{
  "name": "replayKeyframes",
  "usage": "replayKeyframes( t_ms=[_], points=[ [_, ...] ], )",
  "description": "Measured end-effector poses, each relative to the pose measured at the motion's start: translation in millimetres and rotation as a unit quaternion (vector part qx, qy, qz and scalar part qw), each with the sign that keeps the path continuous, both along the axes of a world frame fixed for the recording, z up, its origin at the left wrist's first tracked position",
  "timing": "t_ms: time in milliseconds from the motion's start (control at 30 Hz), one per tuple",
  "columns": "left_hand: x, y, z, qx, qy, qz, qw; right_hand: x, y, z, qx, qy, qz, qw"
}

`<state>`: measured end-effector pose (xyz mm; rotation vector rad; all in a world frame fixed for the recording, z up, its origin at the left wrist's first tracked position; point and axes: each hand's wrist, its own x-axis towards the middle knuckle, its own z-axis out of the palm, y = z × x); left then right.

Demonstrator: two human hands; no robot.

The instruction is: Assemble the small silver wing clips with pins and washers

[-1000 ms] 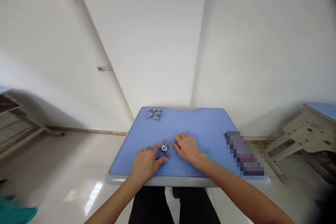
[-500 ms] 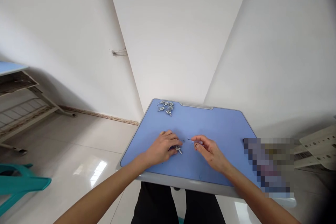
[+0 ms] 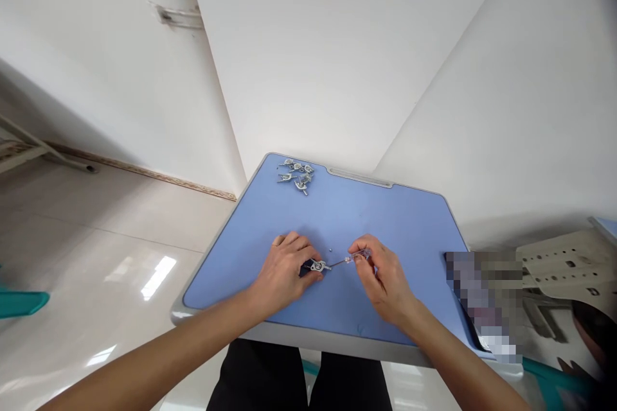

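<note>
My left hand is closed on a small silver metal fitting, held between thumb and fingers just above or on the blue tabletop. It has flat ears and a short rod pointing right. In my right hand is a slim screwdriver with a clear handle, pinched between thumb and fingers. Its thin shaft points left, and the tip meets or nearly meets the rod end of the fitting. A tiny shiny metal piece lies on the table between my hands, too small to name.
Several similar metal fittings lie in a loose group at the table's far left corner. A blurred-out flat object rests along the right edge. The blue table stands close to the white wall. Part of a green stool shows at left.
The screwdriver tip has come to the fitting from a short gap on its right. In my left hand, the fitting has turned so its rod points more directly right. The view has shifted.
</note>
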<state>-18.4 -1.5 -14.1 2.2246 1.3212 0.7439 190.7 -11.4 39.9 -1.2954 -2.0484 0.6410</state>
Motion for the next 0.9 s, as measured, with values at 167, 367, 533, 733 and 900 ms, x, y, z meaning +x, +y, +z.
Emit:
replayKeyframes(
  t_ms=[167, 367, 533, 733, 900],
  points=[
    [0.0, 0.1, -2.0, 0.007, -0.011, -0.002, 1.0, -3.1, 1.6, 0.6, 0.057, -0.039, 0.03, 0.997],
    [0.3, 1.1, -2.0, 0.005, -0.013, 0.0, 1.0, -6.7, 2.9, -1.3, 0.06, -0.039, 0.046, 0.996],
    [1.6, 1.5, -0.2, -0.003, -0.016, 0.005, 1.0, -7.8, 3.2, -1.7, 0.054, -0.047, 0.057, 0.996],
    [1.6, 1.6, 0.3, 0.001, -0.016, 0.004, 1.0, -8.0, 6.0, -0.9, 0.05, -0.052, 0.047, 0.996],
    [2.0, 1.9, 1.0, 0.001, -0.022, 0.002, 1.0, -8.5, 8.1, 1.8, 0.028, -0.08, 0.043, 0.995]
  ],
)
